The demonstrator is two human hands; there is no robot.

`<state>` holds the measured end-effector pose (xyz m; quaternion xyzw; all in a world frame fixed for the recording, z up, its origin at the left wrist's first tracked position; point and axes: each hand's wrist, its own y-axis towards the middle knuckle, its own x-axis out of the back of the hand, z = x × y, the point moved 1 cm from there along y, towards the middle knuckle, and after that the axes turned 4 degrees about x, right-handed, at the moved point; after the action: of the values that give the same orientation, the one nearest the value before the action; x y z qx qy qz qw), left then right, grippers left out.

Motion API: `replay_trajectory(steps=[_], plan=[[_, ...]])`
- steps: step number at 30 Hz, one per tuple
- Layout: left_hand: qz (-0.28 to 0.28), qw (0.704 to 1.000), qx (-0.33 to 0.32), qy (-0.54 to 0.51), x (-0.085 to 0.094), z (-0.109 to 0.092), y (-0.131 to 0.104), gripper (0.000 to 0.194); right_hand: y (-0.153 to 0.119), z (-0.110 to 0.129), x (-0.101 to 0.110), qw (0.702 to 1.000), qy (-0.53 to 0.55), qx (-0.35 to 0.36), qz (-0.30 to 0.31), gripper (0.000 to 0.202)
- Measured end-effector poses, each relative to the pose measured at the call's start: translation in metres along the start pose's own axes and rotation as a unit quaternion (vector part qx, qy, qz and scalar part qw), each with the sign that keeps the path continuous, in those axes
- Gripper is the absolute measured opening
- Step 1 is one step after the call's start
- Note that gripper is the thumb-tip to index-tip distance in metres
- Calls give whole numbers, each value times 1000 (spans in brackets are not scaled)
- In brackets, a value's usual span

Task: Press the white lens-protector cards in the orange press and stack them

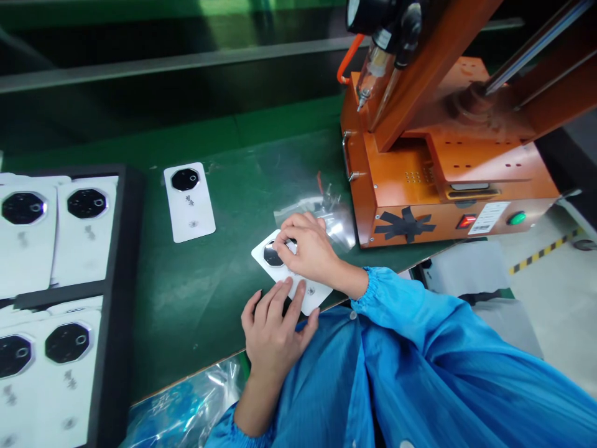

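Observation:
A white phone back panel (317, 297) with a dark octagonal camera window lies tilted at the front edge of the green table. My left hand (275, 326) rests on its lower left edge, fingers spread. Over the camera window is my right hand (308, 246), its thumb and index finger pinched together at the window; anything between the fingertips is too small to make out. Another white panel (192, 211) with the same kind of window lies flat further left on the table.
At the left, a black tray (112, 274) holds several white panels (74, 373). An orange machine (401, 186) stands at the right, with clear plastic film (342, 224) beside it. Plastic bags (186, 404) hang below the table's front edge.

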<state>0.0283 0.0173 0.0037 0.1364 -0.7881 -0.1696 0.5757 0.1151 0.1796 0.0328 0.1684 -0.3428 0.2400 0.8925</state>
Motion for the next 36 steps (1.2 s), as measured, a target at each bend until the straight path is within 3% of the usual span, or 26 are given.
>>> replay_trajectory(steps=[8, 36], plan=[[7, 1000, -3, 1, -3, 2, -4, 61, 1, -6, -3, 1000, -6, 4, -21, 14], [25, 1000, -2, 8, 0, 3, -2, 57, -7, -10, 0, 998, -42, 38, -36, 20]])
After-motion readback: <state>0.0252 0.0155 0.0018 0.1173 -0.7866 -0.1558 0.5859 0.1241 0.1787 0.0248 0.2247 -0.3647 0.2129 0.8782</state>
